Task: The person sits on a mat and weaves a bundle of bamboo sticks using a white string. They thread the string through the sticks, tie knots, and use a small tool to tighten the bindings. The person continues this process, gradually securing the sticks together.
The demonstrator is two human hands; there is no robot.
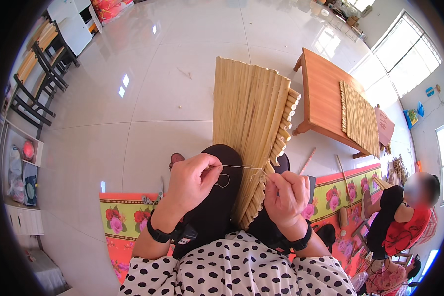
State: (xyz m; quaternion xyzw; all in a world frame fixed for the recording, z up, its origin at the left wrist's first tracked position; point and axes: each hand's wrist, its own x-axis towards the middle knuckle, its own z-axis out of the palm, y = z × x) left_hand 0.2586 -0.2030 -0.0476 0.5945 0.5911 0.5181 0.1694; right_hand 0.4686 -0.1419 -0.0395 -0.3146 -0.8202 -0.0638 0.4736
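The two hands are held apart, one on either side of a narrow mat of stalks. A pale thread [238, 166] is pinched between the thumb and fingertips of the left hand [195, 180], and it is also gripped by the fingertips of the right hand [287, 195]. Between them the thread is drawn nearly straight, while a slack loop is hung beside the left fingertips. A black wristband is worn on each wrist.

The stalk mat [249, 103] is placed with its near end between and just below the hands, against the dark trousers [221, 154]; its wider far part is extended well beyond them. Along its right edge, beyond the right hand, round pale cut ends are exposed.

Below the hands, a white shirt [232, 271] with black dots is seen. Farther out on both sides, a flowered floor covering [128, 203] is spread on pale tiles. Beyond the right hand, a second stalk mat [357, 116] is laid on an orange-brown tabletop [323, 84]. Well to the right, a seated person [412, 229] is seen in red. Far beyond the left hand, dark-framed chairs [42, 74] are lined up
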